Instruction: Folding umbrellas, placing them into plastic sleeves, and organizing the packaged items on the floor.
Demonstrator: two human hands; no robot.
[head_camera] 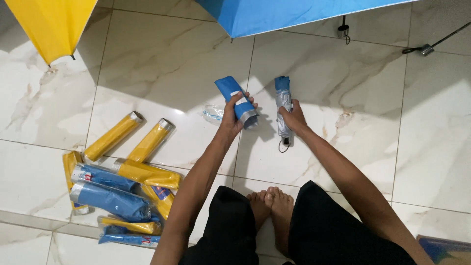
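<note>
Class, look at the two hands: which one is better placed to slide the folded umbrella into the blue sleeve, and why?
Probably the right hand: it already holds the folded umbrella upright beside the blue sleeve. The left hand grips the sleeve near its silver-lined open end, so it looks better suited to steadying it.

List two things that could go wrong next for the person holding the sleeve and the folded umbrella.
1. The blue sleeve in the left hand looks narrow; the folded umbrella in the right hand may snag at its silver mouth.
2. The clear wrapper on the glossy tile floor lies close by and could slip underfoot.
</note>
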